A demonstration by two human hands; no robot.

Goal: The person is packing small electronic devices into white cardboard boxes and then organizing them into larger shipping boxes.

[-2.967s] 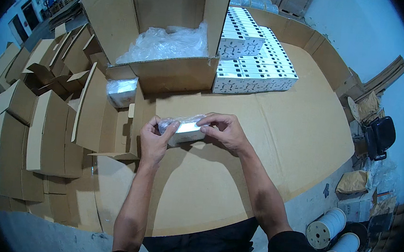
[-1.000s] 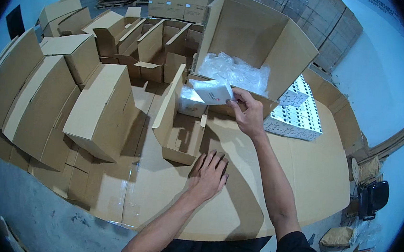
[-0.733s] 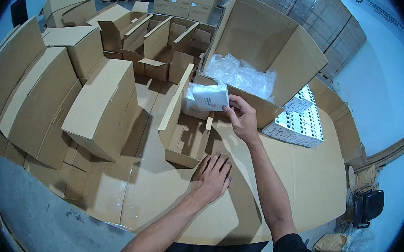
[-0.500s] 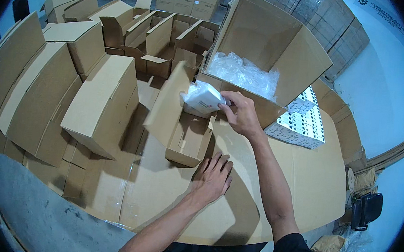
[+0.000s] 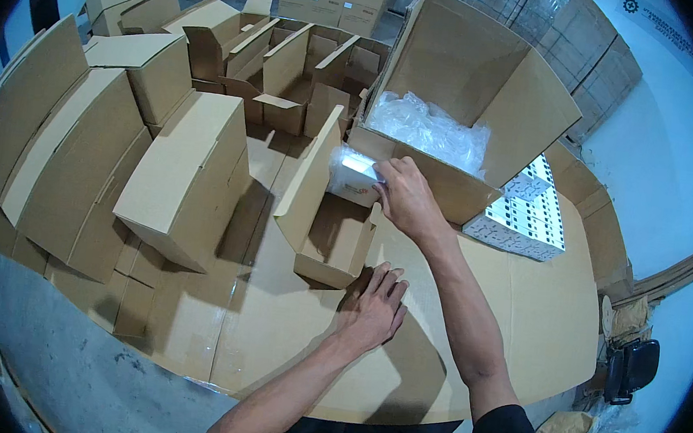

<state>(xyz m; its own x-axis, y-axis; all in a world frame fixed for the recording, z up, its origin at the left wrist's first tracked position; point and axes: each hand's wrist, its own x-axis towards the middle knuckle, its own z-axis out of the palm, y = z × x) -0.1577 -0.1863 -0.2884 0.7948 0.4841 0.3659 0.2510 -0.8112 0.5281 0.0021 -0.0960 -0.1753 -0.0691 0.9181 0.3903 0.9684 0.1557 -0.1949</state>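
My right hand pinches the right end of the small white cardboard box in clear plastic wrap, thumb and fingers closed on it. Half a second ago the box was tilted above the rim of the narrow, lidded brown cardboard carton; now it lies lower and more level at the carton's far end — I judge it to be inside the walls, though my grip hasn't let go. Whether it rests on anything beneath, I cannot tell.

The carton's tall brown cardboard flap has changed too: it leaned well outward to the left, and now stands more upright beside the box. My left hand holds nothing; it stays palm down, fingers loosely spread, on the flat tan cardboard table covering, just beside the carton's near corner.

Behind my right hand stands the large brown cardboard box with crumpled clear plastic bags inside — both where they were.
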